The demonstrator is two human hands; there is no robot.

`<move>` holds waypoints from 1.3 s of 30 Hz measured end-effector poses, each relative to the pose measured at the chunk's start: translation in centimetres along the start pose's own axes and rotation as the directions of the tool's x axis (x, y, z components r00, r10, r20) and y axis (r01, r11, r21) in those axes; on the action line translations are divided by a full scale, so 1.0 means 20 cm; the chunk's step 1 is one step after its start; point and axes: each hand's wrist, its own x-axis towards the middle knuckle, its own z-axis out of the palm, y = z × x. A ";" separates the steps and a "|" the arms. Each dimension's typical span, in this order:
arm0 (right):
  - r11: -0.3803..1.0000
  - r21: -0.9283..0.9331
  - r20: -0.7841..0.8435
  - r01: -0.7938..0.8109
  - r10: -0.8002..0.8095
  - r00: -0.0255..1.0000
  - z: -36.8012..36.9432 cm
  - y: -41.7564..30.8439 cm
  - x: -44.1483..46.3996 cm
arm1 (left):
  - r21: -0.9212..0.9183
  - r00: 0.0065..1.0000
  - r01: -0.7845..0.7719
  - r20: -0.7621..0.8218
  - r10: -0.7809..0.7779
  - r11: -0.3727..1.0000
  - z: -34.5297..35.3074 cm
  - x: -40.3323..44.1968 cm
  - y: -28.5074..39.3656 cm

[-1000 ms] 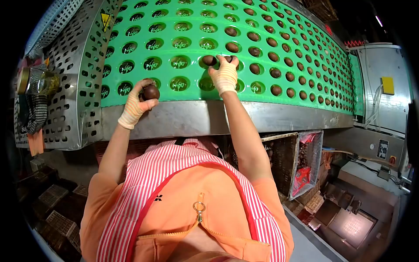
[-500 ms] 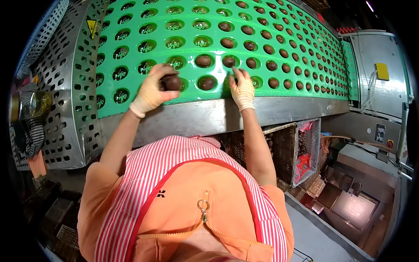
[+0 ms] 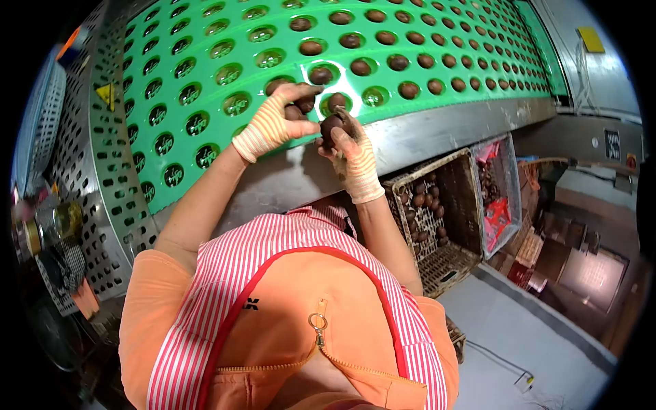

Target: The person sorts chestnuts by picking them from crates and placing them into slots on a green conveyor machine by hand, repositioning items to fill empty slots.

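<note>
A green tray sheet (image 3: 205, 102) with rows of oval cups lies on the metal machine. Many cups to the right hold round brown balls (image 3: 408, 90); those at the left show bare cups. My left hand (image 3: 273, 121), in a striped fingerless glove, is closed around brown balls (image 3: 294, 112) over the near rows. Close beside it, my right hand (image 3: 348, 147), gloved alike, grips a brown ball (image 3: 332, 130) at the metal edge. Another ball (image 3: 337, 102) sits in the cup just beyond the right hand.
Below the metal edge (image 3: 437, 137) at the right stands a brown crate (image 3: 447, 263) with loose balls inside. A grey crate (image 3: 514, 205) with red plastic is beside it. Perforated metal panel (image 3: 82, 171) at the left; metal cabinet (image 3: 622, 34) at the far right.
The view has turned and shifted. My right hand has left the cups and moved to the metal edge, now gripping a ball. My left hand has come rightward with balls, close to the right.
</note>
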 end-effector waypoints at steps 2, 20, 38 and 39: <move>0.999 0.022 -0.058 0.034 -0.032 0.998 -0.08 -0.04 -0.08 | 0.217 1.000 0.003 -0.020 0.002 0.976 0.03 0.08 0.00; 0.981 0.085 -0.297 0.174 -0.142 0.944 -0.49 -0.22 -0.46 | 0.475 0.940 -0.034 -0.284 0.190 0.879 -0.07 0.64 -0.39; 0.928 -0.331 -0.063 0.169 -0.200 0.978 -0.28 -0.20 -0.31 | 0.259 0.971 -0.239 0.056 0.232 0.936 0.54 0.01 0.04; 0.937 -0.307 -0.059 0.164 -0.191 0.980 -0.30 -0.19 -0.32 | 0.204 0.985 -0.173 0.025 0.172 0.963 0.56 0.01 0.03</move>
